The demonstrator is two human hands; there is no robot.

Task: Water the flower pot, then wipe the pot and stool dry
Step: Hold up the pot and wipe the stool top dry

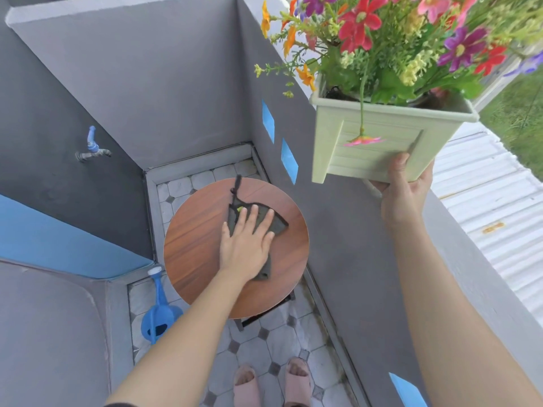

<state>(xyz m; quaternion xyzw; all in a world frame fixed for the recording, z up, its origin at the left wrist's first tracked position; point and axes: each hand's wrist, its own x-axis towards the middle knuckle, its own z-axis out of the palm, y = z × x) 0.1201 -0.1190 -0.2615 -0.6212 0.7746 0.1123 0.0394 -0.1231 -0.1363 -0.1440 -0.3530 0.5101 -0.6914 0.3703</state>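
Grey balcony walls close in a corner of tiled floor (276, 345), with the round wooden stool (191, 245) standing just below us. Our left grip (246, 242) lies flat on the stool top, fingers straight and spread, pressing a dark cloth (277, 224) to the wood without curling round it. Our right grip (402, 183) holds the flower pot (373, 142) from beneath, thumb up the front face and fingers wrapped under the base, so the pot hangs well clear of the stool, up and to the right by the wall's ledge. We judge wiping the stool to be the step in hand. The pot's return turns on that gap: the seat lies down and to the left of the pot, and the cloth and left grip occupy the spot where it would land. A blue watering can (160, 315) sits on the floor just left of the stool, a tap (92, 148) juts from the left wall, and pink slippers (246, 386) show at the bottom edge.
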